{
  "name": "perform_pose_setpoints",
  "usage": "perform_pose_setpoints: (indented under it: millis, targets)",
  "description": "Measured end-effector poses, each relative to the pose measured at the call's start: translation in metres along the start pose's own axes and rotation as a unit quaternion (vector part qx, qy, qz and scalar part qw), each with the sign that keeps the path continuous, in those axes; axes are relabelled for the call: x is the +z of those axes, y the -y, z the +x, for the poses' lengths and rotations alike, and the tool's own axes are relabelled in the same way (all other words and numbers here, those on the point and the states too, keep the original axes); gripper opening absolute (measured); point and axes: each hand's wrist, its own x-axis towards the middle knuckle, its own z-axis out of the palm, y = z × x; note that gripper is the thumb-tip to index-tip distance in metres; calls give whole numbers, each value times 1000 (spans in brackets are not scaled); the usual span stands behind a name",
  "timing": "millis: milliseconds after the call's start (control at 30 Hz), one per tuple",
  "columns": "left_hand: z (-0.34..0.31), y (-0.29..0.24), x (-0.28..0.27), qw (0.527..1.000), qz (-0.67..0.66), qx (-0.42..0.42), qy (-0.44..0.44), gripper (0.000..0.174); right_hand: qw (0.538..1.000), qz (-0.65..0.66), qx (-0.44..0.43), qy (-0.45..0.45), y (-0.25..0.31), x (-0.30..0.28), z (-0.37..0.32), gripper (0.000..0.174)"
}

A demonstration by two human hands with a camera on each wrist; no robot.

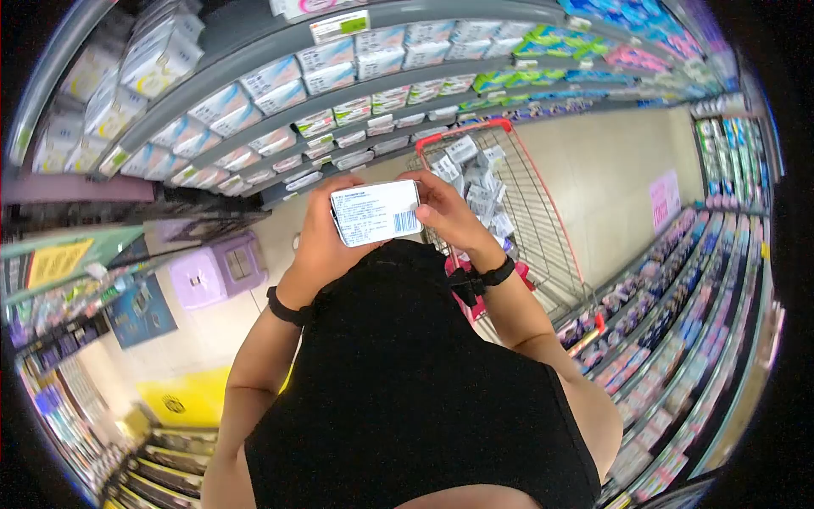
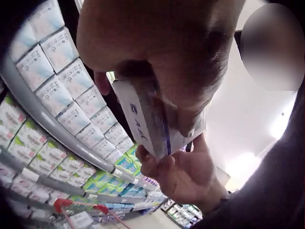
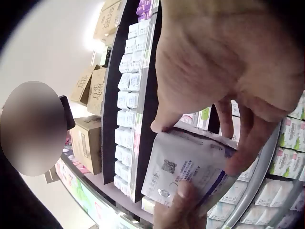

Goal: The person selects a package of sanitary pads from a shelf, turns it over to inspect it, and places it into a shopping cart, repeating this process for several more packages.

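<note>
Closest to us is a black top (image 1: 407,373), with a bare arm down each side and a black band (image 1: 288,309) on the left wrist. Just past it, we see the left hand (image 1: 319,225) and the right hand (image 1: 448,212) holding one white pack (image 1: 373,214) together. The left hand grips one end. The right hand pinches the other end, with its thumb on the side we see from above. So neither hand is nearer: the pack sits right between them and touches both.

Its long way runs from hand to hand, and its right end tips a bit more away from the body. The side with lots of small print faces up to the head, with the bar code (image 1: 406,221) close to the right thumb. In the right wrist view, the other side shows a small square code (image 3: 169,165).

A bit farther on, past the right hand, stands a wire cart with a red bar (image 1: 466,132). Pale packs (image 1: 482,199) lie in it. The cart is nearer to the right hand than to the left.

Off to the left, a lilac plastic thing (image 1: 208,271) is on the floor. Ahead, shelves hold rows of boxes (image 1: 329,66). We also see brown cartons (image 3: 87,143) up high.
</note>
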Motion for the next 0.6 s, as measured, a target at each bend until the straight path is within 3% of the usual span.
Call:
perform_pose_setpoints:
  millis: [33, 67, 200, 333, 600]
  targets:
    - [-4, -1, 0, 1000, 0, 1, -21, 87, 999, -10, -16, 39, 2, -3, 6, 77]
    - [-7, -2, -2, 999, 1, 1, -41, 86, 998, -17, -17, 62, 8, -2, 12, 96]
    - [-24, -7, -6, 996, -17, -8, -93, 81, 947, -227, -215, 72, 29, 22, 33, 118]
    - [-35, -16, -7, 993, 7, -40, -108, 76, 964, -152, -145, 162, 27, 36, 44, 109]
    - [-40, -21, -9, 992, 64, -2, -109, 79, 953, -173, -175, 175, 33, 43, 45, 99]
